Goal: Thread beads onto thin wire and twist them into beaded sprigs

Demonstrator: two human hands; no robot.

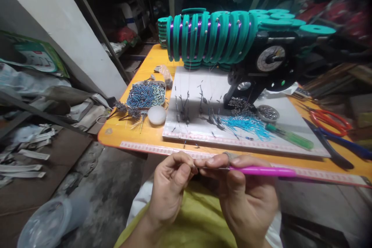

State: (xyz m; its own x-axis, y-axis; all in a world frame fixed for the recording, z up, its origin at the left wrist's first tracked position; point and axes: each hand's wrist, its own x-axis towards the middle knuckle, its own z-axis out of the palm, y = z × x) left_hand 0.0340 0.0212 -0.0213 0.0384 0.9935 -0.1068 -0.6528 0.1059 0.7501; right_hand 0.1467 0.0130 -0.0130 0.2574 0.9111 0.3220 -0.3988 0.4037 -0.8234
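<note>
My right hand [247, 197] is closed around a tool with a bright pink handle [266, 171], its thin dark shaft pointing left. The fingertips of my left hand [171, 186] are pinched together at the tip of that shaft; whatever lies between them is too small to make out. Both hands are close together over my lap, just in front of the table edge with its measuring tape [162, 150]. Beyond them, small dark weighted pieces [187, 118] hang on thin lines over a white board [197, 81].
Teal spools [212, 38] on a black machine [270, 58] rise over the yellow table [113, 133]. A tray of small blue parts [145, 95], light-blue pieces [247, 126], a green-handled tool [290, 136], red-handled scissors [329, 120] and blue-handled pliers [348, 145] lie there.
</note>
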